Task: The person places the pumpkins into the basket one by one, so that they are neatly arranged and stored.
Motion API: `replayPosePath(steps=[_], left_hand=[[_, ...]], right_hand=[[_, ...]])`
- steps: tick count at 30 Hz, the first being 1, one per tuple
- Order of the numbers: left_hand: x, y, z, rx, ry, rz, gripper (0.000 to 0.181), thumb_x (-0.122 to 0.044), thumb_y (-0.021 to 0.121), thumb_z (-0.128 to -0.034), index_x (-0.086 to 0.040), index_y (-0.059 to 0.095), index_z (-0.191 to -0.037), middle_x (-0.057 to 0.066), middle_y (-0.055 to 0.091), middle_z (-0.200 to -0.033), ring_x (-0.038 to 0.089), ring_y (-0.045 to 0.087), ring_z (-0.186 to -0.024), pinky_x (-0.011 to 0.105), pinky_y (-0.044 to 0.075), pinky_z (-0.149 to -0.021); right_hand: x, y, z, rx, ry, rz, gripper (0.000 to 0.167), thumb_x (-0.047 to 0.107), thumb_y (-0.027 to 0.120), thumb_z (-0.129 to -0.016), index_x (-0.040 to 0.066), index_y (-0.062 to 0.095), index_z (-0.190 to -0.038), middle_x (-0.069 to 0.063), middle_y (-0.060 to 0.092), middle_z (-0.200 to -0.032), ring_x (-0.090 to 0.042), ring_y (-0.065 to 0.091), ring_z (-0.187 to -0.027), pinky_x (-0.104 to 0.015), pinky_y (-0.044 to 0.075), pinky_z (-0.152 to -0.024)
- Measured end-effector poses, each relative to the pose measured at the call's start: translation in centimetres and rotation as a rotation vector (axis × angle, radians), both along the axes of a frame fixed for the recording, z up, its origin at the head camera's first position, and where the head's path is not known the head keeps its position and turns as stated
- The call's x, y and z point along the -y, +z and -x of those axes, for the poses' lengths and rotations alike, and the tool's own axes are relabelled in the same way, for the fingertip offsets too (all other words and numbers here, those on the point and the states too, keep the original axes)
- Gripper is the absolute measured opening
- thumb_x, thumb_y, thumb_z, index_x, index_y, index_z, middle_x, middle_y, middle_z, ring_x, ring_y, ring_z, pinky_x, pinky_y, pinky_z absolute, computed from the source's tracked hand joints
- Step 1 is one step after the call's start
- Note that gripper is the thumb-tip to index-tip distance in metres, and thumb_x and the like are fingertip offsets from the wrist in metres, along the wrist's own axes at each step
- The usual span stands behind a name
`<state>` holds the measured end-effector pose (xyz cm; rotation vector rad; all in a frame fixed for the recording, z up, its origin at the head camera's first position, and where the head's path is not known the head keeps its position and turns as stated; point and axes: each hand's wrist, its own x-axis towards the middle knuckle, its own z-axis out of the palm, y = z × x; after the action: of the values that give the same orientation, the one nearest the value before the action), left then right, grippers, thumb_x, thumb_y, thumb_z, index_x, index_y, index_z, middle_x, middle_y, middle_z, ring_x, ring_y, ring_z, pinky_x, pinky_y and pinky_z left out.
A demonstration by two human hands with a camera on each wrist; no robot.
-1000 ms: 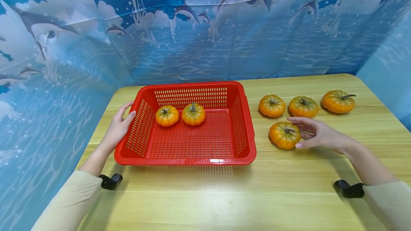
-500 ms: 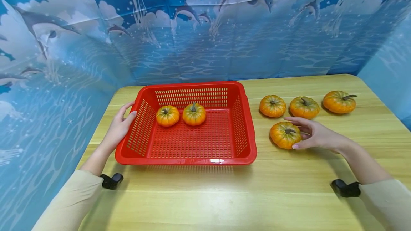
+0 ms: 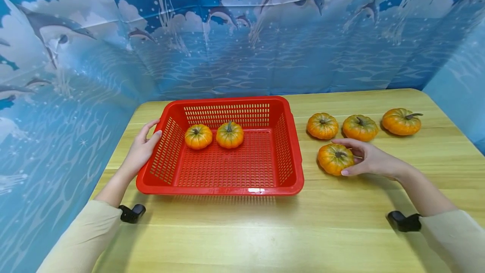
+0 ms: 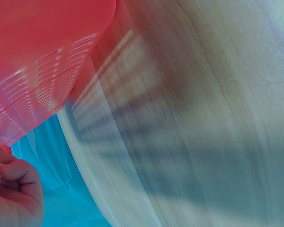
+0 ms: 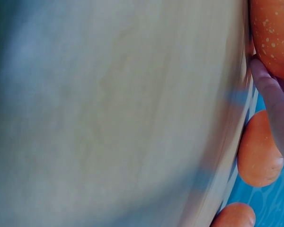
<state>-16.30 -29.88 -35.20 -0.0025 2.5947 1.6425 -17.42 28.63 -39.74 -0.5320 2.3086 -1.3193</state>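
Observation:
My right hand (image 3: 365,159) grips a small orange pumpkin (image 3: 335,160) from its right side, thumb at the front and fingers behind. In the right wrist view the same pumpkin (image 5: 277,35) shows at the top right, with fingers against it. My left hand (image 3: 142,148) holds the left rim of a red plastic basket (image 3: 227,190), thumb over the edge. Its curled fingers appear in the left wrist view beside the basket's slotted wall (image 4: 42,80). Inside the basket lie two small pumpkins, a left one (image 3: 198,137) and a right one (image 3: 230,135), side by side.
Behind the gripped pumpkin sit three more on the wooden table (image 3: 242,239): a left pumpkin (image 3: 322,126), a middle pumpkin (image 3: 360,128) and a right pumpkin (image 3: 401,121) with a long stem. A blue dolphin-print curtain (image 3: 242,54) hangs along the table's back and sides.
My right hand has moved slightly left and closed around the front pumpkin, which has shifted a touch left. The left hand and basket have stayed in place.

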Motion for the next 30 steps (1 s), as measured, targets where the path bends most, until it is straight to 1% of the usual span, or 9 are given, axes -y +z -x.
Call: replayPosePath(steps=[2, 3, 4, 9, 10, 15, 22, 27, 30], left_hand=[[0.0, 0.0, 0.0, 0.004, 0.0, -0.001, 0.057, -0.036, 0.039, -0.1002, -0.021, 0.015, -0.15, 0.029, 0.052, -0.113, 0.02, 0.066, -0.076, 0.036, 0.056, -0.063], [0.0, 0.0, 0.0, 0.006, 0.0, -0.001, 0.057, -0.036, 0.039, -0.1002, -0.021, 0.015, -0.15, 0.029, 0.052, -0.113, 0.021, 0.066, -0.076, 0.036, 0.056, -0.063], [0.0, 0.0, 0.0, 0.007, 0.0, -0.001, 0.057, -0.036, 0.039, -0.1001, -0.021, 0.015, -0.15, 0.029, 0.052, -0.113, 0.021, 0.066, -0.076, 0.036, 0.056, -0.063], [-0.1, 0.1, -0.1, 0.001, 0.003, 0.002, 0.057, -0.037, 0.039, -0.0998, -0.022, 0.016, -0.15, 0.029, 0.052, -0.114, 0.02, 0.066, -0.076, 0.036, 0.056, -0.063], [-0.1, 0.1, 0.0, -0.001, 0.003, 0.003, 0.058, -0.037, 0.039, -0.0997, -0.022, 0.016, -0.15, 0.029, 0.052, -0.114, 0.019, 0.066, -0.076, 0.036, 0.057, -0.063], [0.0, 0.0, 0.0, 0.003, 0.006, 0.002, 0.057, -0.037, 0.039, -0.0999, -0.022, 0.015, -0.15, 0.029, 0.051, -0.115, 0.02, 0.066, -0.076, 0.036, 0.057, -0.063], [-0.2, 0.3, 0.0, 0.019, 0.01, -0.008, 0.057, -0.034, 0.039, -0.1004, -0.019, 0.016, -0.15, 0.029, 0.052, -0.114, 0.022, 0.066, -0.076, 0.036, 0.056, -0.063], [-0.2, 0.3, 0.0, 0.019, 0.007, -0.009, 0.057, -0.034, 0.039, -0.1004, -0.019, 0.015, -0.15, 0.029, 0.052, -0.114, 0.021, 0.066, -0.076, 0.036, 0.056, -0.063], [-0.2, 0.2, 0.0, 0.011, 0.006, -0.006, 0.057, -0.036, 0.039, -0.1001, -0.021, 0.016, -0.15, 0.029, 0.052, -0.114, 0.021, 0.066, -0.076, 0.036, 0.056, -0.063]], right_hand=[[0.1, 0.0, 0.0, -0.008, -0.002, -0.012, 0.077, 0.014, 0.076, -0.078, 0.006, 0.034, -0.142, -0.022, 0.03, -0.142, 0.008, 0.04, -0.111, -0.012, 0.041, -0.086], [0.1, 0.0, 0.1, -0.013, -0.003, -0.02, 0.076, 0.014, 0.076, -0.078, 0.006, 0.034, -0.142, -0.021, 0.03, -0.142, 0.002, 0.041, -0.115, -0.012, 0.041, -0.086], [0.2, 0.0, 0.1, -0.018, -0.002, -0.028, 0.076, 0.015, 0.076, -0.078, 0.007, 0.035, -0.141, -0.021, 0.031, -0.142, 0.002, 0.041, -0.115, -0.012, 0.041, -0.086], [0.5, 0.2, 0.3, -0.039, 0.012, -0.026, 0.074, 0.015, 0.076, -0.078, 0.007, 0.036, -0.14, -0.019, 0.033, -0.141, 0.004, 0.041, -0.114, -0.011, 0.04, -0.086], [0.5, 0.2, 0.4, -0.039, 0.017, -0.013, 0.074, 0.013, 0.076, -0.078, 0.006, 0.036, -0.14, -0.02, 0.033, -0.141, 0.009, 0.041, -0.11, -0.012, 0.041, -0.086], [0.8, 0.9, 0.9, -0.046, 0.035, 0.015, 0.075, 0.01, 0.075, -0.078, 0.005, 0.035, -0.141, -0.02, 0.031, -0.141, 0.008, 0.042, -0.111, -0.014, 0.042, -0.087], [1.3, 2.4, 1.7, -0.035, 0.074, 0.035, 0.075, 0.007, 0.073, -0.079, 0.007, 0.033, -0.143, -0.021, 0.026, -0.145, 0.009, 0.04, -0.114, -0.017, 0.043, -0.088], [2.0, 4.0, 2.2, -0.01, 0.094, 0.086, 0.076, 0.003, 0.071, -0.08, 0.006, 0.03, -0.144, -0.022, 0.024, -0.145, 0.001, 0.047, -0.113, -0.023, 0.048, -0.087], [2.4, 5.2, 2.5, 0.004, 0.099, 0.092, 0.077, 0.003, 0.071, -0.08, 0.005, 0.029, -0.144, -0.019, 0.027, -0.142, -0.005, 0.051, -0.111, -0.028, 0.051, -0.085]])
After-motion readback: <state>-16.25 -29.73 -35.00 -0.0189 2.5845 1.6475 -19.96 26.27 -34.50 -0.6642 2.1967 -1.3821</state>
